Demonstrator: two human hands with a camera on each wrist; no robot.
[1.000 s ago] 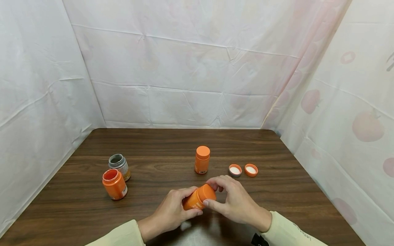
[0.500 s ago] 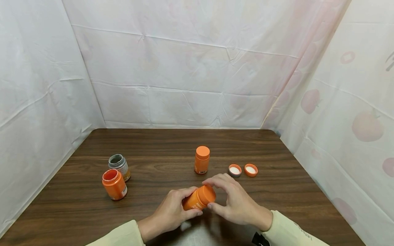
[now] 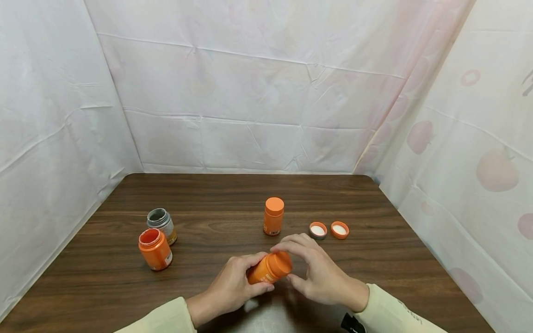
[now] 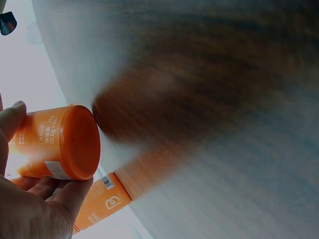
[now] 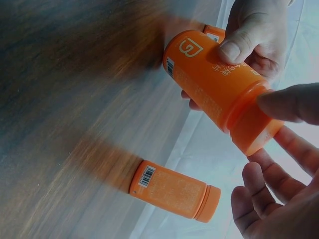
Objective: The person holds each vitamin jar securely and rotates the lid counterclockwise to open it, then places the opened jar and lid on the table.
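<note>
Over the part of the table point(image 3: 208, 296) toward the near edge, about midway between the side edges, the person's left hand point(image 3: 235, 281) has its fingers wrapped round the bottle point(image 3: 259, 273), tilted with its cap point(image 3: 281, 263) toward the right hand point(image 3: 319, 273). The right hand pinches that cap between thumb and fingertips. The step looks like turning the cap. It would go best with the left hand firm on the body so only the cap rotates, and the right thumb and fingers set opposite each other on the cap's side, turning squarely about the bottle's axis. Whether the base touches the table is hard to tell; if lifted, steadying it there should help. The standing bottle point(image 3: 273, 224), nearer the far edge, needs elbow room.
</note>
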